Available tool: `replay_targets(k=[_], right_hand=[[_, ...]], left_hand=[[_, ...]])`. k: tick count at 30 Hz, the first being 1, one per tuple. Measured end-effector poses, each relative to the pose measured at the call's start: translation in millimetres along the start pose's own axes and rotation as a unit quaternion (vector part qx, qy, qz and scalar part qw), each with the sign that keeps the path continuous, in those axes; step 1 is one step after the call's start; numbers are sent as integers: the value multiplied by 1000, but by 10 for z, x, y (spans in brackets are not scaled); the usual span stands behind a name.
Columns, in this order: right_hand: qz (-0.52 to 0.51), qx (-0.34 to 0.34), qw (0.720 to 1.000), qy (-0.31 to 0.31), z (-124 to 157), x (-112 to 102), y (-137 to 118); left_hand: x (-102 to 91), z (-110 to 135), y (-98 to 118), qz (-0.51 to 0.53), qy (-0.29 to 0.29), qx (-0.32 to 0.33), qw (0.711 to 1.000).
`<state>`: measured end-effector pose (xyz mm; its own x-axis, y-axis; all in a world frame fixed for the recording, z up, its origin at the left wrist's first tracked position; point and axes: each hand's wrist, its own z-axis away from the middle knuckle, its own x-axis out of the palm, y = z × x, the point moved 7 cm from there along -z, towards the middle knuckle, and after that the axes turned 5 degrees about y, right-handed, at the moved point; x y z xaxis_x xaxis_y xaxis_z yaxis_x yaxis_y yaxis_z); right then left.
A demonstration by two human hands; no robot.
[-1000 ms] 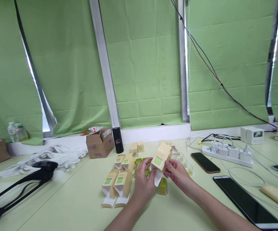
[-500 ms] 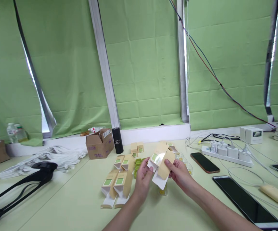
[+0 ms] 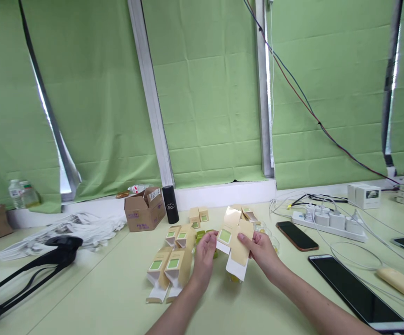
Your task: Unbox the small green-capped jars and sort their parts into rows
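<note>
A beige folding carton with a green square label is spread partly flat above the table, its white-lined flaps hanging down. My right hand pinches its right side, thumb on the front. The curled fingers of my left hand are closed at its left edge, by the green label. Several open beige boxes stand to the left, white flaps toward me. Behind my left hand are green round pieces, partly hidden. A small clear item with yellow shows just under the carton. Clear round pieces lie behind my right hand.
Small beige boxes, a brown cardboard box and a black cylinder stand farther back. Phones, a power strip and white cables lie on the right. A black strap-like frame and white fabric lie on the left.
The carton has turned more upright and flatter toward me, its lower flap swinging down and right. My left thumb has moved up off its lower flap to its left edge.
</note>
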<state>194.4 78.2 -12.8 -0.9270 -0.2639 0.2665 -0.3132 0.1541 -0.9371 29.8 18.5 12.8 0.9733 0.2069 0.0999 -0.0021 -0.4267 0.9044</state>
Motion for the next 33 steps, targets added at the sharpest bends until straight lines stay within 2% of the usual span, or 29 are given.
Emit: replay_targets(k=[4,8,12,15,18,21,24,27,30,32,33], right_hand=[[16,-1,1000,-12,28,71,-27],[-9,-13,999,-43,53,133,-63],[-37,-67,996,-34,60,75,-160],[-28,-93,995,17,37,-38,-181],[-20,-88,993,71,-8,-138,-115],[-18,-71,993,88,-52,-167,-18],[0,-66,994,82,-71,-157,34],[34,-71,993,86,-69,-163,51],[37,-77,993,86,-69,-164,74],[41,-88,992,83,-71,-154,85],[51,-93,991,84,-73,-150,92]], left_hand=[[45,-20,-19,4,-40,-6,999],[42,-44,-47,1,-44,-7,999],[-44,-73,39,2,-1,26,1000],[-184,-64,209,-66,63,110,990],[-226,16,429,-189,79,260,944],[-158,157,586,-279,68,410,866],[-64,287,685,-345,71,510,785],[14,380,757,-393,82,569,717],[38,397,770,-419,93,581,691],[33,364,743,-421,96,569,700],[23,330,723,-415,96,554,715]])
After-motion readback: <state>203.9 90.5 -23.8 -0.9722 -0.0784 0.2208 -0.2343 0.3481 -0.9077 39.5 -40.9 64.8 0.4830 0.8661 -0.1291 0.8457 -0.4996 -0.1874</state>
